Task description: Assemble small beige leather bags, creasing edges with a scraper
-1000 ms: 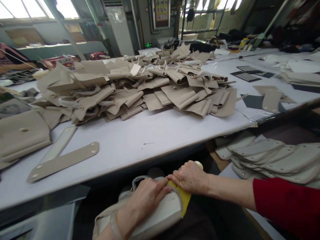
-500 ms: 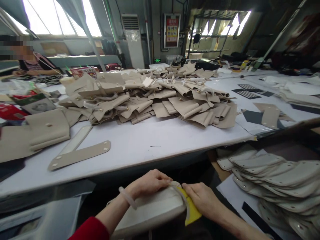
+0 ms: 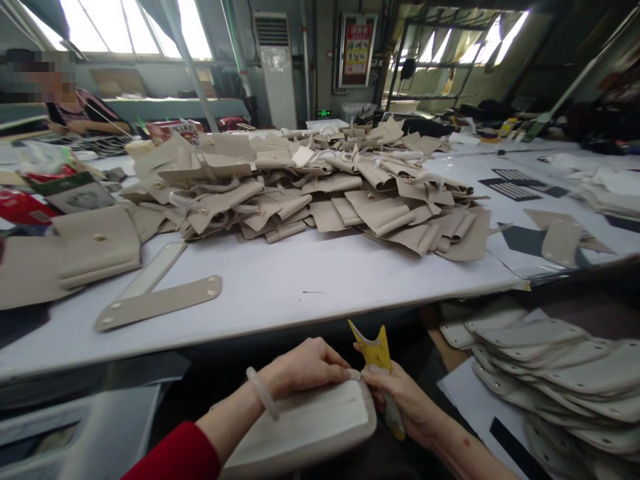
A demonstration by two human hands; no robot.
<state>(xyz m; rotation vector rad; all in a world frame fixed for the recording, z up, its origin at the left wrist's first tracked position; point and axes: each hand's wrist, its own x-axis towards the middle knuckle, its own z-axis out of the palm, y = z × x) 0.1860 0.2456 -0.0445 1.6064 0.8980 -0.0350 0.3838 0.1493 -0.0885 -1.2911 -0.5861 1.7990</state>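
A pale, padded piece [image 3: 310, 427] with a rounded corner lies low in the middle, below the table edge. My left hand [image 3: 307, 365] rests over its upper edge, fingers closed on it near the corner. Close by on the right, my right hand [image 3: 400, 397] is wrapped round a yellow tool [image 3: 374, 348] with a notched, two-pointed end that points up. Its greyish handle comes out below the palm. The right thumb and fingertips are at the corner of the pale piece.
Beige folded pieces [image 3: 320, 193] are heaped on the white table [image 3: 260, 287]. Two strips [image 3: 160, 303] lie at its left. Curved pale panels [image 3: 565, 367] are stacked at lower right. A person [image 3: 85, 113] sits at far left.
The yellow tool has turned from pointing down along the pale piece's side to pointing up, away from it. My left hand stays at the edge. The view has shifted slightly.
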